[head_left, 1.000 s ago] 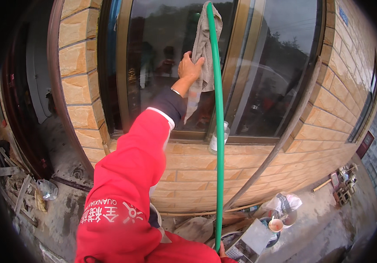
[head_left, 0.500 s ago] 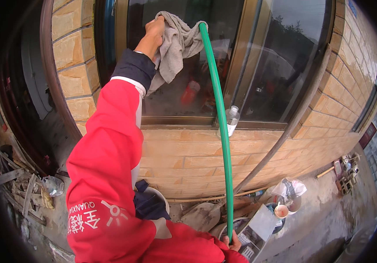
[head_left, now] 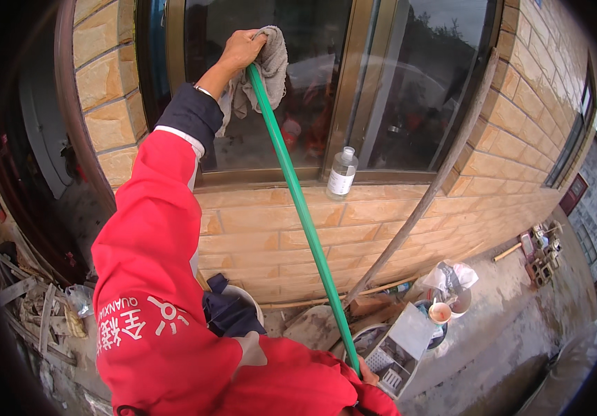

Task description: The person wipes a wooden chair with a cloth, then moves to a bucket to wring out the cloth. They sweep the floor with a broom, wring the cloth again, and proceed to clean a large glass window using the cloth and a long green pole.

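Observation:
My left hand (head_left: pixel 243 50) is raised high in front of the window, its fingers closed on a grey-beige cloth (head_left: pixel 272 64). The cloth bunches around the upper end of a long green pole (head_left: pixel 291 177), hiding that tip. Low down at the right of my red sleeve, my right hand (head_left: pixel 367 372) grips the pole's lower part; part of that hand is hidden. The pole slants from upper left to lower right. Beside it, a clear bottle (head_left: pixel 342 173) with a white label stands on the window ledge.
A wooden pole (head_left: pixel 420 208) leans against the brick wall (head_left: pixel 381 215). Below are a bucket with dark cloth (head_left: pixel 227 312), a grey box with compartments (head_left: pixel 409 336), a cup (head_left: pixel 440 313) and a white bag (head_left: pixel 451 279). Scrap wood (head_left: pixel 45 312) lies at left.
The pole's upper end has moved left, close to my left hand, and the cloth is now bunched tighter around it. The view has shifted slightly, and the bottle shows fully.

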A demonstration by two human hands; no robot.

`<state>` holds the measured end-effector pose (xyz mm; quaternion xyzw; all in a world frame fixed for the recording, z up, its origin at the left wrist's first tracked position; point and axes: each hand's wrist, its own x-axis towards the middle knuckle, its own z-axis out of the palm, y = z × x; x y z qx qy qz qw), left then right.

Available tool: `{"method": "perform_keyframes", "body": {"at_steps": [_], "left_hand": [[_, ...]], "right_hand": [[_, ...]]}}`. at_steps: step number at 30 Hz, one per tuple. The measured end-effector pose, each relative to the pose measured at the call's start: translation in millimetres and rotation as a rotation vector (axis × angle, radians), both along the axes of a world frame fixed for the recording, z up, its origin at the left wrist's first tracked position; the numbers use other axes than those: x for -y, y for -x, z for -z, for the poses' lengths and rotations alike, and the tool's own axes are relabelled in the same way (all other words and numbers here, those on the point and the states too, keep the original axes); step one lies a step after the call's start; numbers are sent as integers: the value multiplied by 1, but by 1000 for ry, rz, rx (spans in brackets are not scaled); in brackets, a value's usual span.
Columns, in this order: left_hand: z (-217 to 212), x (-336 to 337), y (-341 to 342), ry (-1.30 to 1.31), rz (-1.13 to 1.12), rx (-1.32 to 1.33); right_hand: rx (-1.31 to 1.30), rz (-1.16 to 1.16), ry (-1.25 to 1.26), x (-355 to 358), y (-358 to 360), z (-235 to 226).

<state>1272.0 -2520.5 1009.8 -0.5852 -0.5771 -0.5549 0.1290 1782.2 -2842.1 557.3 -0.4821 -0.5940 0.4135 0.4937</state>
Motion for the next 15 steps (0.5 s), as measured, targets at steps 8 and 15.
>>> {"method": "perform_keyframes", "body": {"at_steps": [8, 15], "left_hand": [[117, 20, -47, -162, -247, 154], [57, -45, -115, 79, -93, 422]], "right_hand": [[-122, -133, 113, -37, 34, 12], [-55, -200, -77, -151, 87, -28]]}}
